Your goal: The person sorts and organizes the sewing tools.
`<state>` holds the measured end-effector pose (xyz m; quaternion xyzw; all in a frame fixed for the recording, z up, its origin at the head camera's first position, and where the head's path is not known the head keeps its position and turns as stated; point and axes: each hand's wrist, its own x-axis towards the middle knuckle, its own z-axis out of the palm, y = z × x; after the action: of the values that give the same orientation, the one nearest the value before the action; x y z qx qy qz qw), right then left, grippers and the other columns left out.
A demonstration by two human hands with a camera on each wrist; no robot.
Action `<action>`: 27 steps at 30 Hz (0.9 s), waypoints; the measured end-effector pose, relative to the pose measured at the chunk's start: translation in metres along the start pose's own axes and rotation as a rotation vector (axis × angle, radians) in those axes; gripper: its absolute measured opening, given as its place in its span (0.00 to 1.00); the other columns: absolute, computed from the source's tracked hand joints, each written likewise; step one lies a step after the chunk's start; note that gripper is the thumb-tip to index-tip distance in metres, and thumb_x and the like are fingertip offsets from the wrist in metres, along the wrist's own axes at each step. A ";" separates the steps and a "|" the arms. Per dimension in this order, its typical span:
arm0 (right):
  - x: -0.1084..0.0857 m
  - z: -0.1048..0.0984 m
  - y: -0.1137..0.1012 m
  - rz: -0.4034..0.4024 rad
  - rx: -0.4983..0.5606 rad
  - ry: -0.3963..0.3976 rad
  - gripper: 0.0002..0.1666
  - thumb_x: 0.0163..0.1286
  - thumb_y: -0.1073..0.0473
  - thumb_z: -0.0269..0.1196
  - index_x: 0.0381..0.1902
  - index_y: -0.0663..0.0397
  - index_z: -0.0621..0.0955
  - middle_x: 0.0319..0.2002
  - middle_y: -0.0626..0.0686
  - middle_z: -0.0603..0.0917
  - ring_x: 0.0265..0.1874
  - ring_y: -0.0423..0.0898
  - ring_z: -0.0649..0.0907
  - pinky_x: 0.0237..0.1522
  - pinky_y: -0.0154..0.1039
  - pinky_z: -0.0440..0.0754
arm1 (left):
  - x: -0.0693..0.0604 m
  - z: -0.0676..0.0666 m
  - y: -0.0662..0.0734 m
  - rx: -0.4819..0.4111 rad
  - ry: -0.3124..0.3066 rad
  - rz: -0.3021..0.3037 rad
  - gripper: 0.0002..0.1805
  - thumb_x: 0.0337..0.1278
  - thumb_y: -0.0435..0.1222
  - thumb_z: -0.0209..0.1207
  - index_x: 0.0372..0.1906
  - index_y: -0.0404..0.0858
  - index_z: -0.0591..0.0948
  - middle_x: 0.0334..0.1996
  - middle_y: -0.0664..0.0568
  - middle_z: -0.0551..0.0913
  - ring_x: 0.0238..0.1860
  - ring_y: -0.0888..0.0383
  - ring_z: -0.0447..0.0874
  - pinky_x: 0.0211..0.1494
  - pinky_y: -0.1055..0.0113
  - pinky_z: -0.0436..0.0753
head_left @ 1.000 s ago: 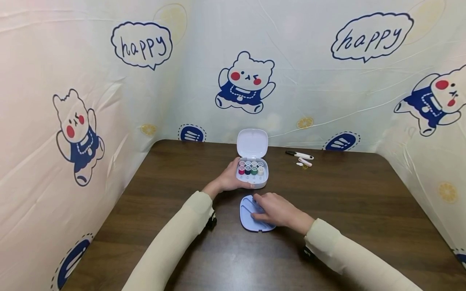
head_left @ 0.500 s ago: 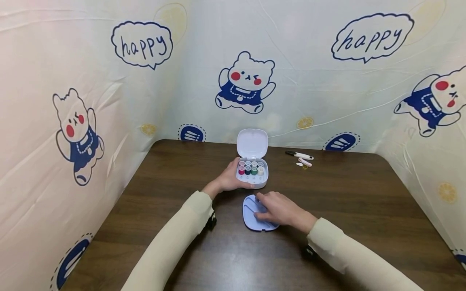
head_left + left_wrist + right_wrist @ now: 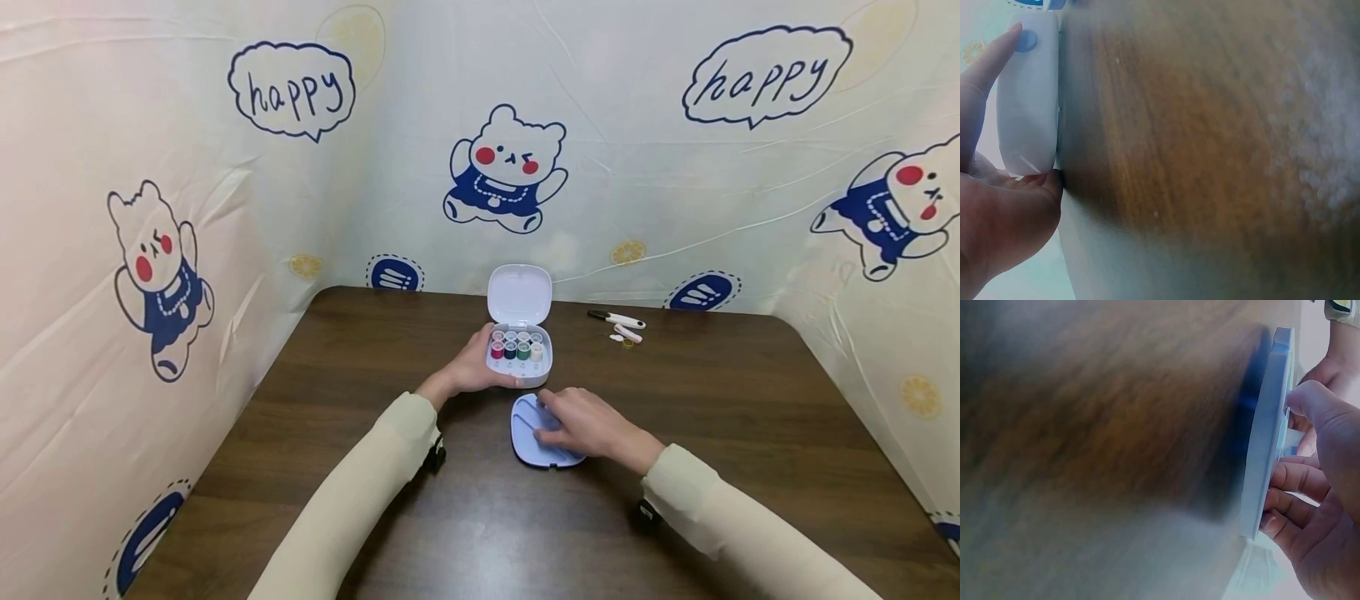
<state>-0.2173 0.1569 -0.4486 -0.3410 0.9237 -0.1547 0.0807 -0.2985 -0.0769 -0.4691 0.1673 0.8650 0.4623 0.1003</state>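
A small white sewing box [image 3: 537,380] stands with its lid [image 3: 520,293] raised, holding two rows of thread spools [image 3: 523,352], among them red, dark, green and white ones. My left hand [image 3: 474,367] grips the box around its left side. In the left wrist view, the thumb lies along the front by a round blue button [image 3: 1026,41]. Nearer to me, my right hand [image 3: 592,423] holds a light blue tray [image 3: 529,442] with raised dividers, thumb and fingers curled on its upper side. The right wrist view shows the tray's edge [image 3: 1265,450] with dark shadow beneath; whether it is lifted, I cannot tell.
Right of the box on the brown wooden table [image 3: 420,533] lie a black-and-white slim tool [image 3: 617,319], a small pinkish-white item [image 3: 628,334] and tiny pieces beside it. A printed cloth [image 3: 645,183] closes off the back and sides.
My right hand has moved the blue tray a little to the right and away from me, closer to the sewing box. The left hand and the box have stayed put.
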 end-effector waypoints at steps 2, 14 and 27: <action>0.000 -0.001 0.001 0.002 -0.004 0.001 0.20 0.68 0.46 0.70 0.45 0.54 0.80 0.21 0.42 0.74 0.19 0.37 0.74 0.21 0.34 0.70 | 0.000 0.000 0.000 0.000 0.001 -0.001 0.63 0.37 0.47 0.83 0.76 0.37 0.57 0.66 0.41 0.67 0.65 0.47 0.68 0.72 0.51 0.67; 0.002 -0.006 0.009 0.026 -0.037 0.014 0.20 0.67 0.46 0.71 0.44 0.55 0.80 0.20 0.44 0.72 0.19 0.39 0.73 0.20 0.34 0.66 | 0.000 0.000 0.000 -0.016 0.002 0.020 0.62 0.37 0.45 0.83 0.75 0.36 0.57 0.65 0.41 0.67 0.64 0.47 0.68 0.71 0.52 0.68; -0.002 -0.012 0.016 0.031 -0.049 0.065 0.19 0.67 0.47 0.70 0.43 0.54 0.80 0.20 0.44 0.71 0.19 0.39 0.71 0.21 0.35 0.65 | 0.000 -0.001 -0.001 -0.025 0.001 0.032 0.61 0.37 0.45 0.83 0.75 0.36 0.58 0.64 0.41 0.68 0.64 0.46 0.69 0.71 0.51 0.68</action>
<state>-0.2287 0.1724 -0.4422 -0.3234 0.9345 -0.1416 0.0448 -0.2986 -0.0779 -0.4693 0.1796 0.8565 0.4747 0.0944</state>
